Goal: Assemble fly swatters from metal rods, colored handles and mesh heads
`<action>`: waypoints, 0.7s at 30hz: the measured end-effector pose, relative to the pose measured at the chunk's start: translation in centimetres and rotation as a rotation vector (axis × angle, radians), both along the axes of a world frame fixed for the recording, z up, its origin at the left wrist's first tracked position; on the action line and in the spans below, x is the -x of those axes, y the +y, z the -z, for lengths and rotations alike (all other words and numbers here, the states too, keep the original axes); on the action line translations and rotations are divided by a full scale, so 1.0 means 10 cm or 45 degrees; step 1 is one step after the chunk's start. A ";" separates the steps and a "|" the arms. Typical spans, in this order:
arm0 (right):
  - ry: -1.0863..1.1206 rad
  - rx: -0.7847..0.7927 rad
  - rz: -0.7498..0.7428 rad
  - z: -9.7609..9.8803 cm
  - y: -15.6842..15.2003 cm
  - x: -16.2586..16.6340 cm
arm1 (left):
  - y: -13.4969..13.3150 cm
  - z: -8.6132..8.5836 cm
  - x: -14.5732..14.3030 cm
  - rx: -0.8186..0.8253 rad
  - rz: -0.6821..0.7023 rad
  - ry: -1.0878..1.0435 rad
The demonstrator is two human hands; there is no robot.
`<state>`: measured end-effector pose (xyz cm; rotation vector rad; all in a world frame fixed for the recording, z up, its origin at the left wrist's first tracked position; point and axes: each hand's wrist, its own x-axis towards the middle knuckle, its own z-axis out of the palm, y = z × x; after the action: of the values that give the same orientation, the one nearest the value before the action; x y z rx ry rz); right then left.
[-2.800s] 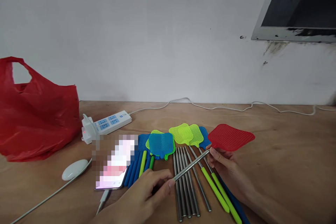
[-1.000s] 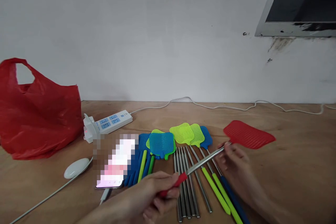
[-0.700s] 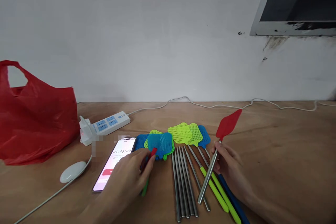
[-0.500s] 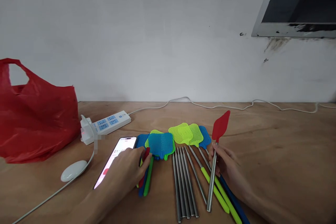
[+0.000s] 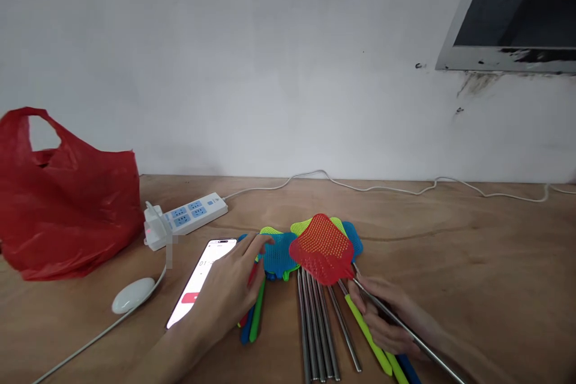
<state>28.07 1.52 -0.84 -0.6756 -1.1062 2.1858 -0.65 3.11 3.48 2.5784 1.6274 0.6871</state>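
Observation:
My right hand [image 5: 389, 318] is closed on the steel rod [image 5: 407, 330] of a red fly swatter, whose mesh head [image 5: 322, 248] hovers over the lime and blue swatters [image 5: 353, 239] lying on the wooden table [image 5: 472, 264]. My left hand [image 5: 229, 288] lies flat, fingers stretched, on a bundle of red, green and blue handle sleeves [image 5: 252, 312] beside a blue swatter head [image 5: 278, 254]. Several bare steel rods [image 5: 315, 330] lie between my hands.
A lit phone [image 5: 198, 279] lies just left of my left hand. Further left are a white mouse [image 5: 133, 294], a white power strip [image 5: 186, 216] and a red plastic bag [image 5: 63, 198]. A white cable [image 5: 382, 188] runs along the wall. A dark screen [image 5: 517, 12] hangs at upper right.
The red sleeve came off the rod and my left hand carried it to the sleeve bundle. My right hand swung the red swatter head leftwards, over the other swatter heads.

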 end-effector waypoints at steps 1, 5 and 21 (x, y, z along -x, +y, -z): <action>0.006 0.019 -0.065 0.00 0.00 -0.01 | 0.01 0.02 -0.01 -0.017 0.042 -0.057; -0.015 0.086 -0.238 0.00 0.00 -0.05 | 0.06 0.06 -0.07 0.013 0.228 -0.158; -0.833 -0.675 -0.102 -0.22 -0.16 0.05 | -0.04 0.26 -0.17 0.372 0.358 -0.685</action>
<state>27.59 -0.13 1.37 -1.1364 -1.9715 1.6282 1.03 2.72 0.85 2.1070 1.0836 0.9307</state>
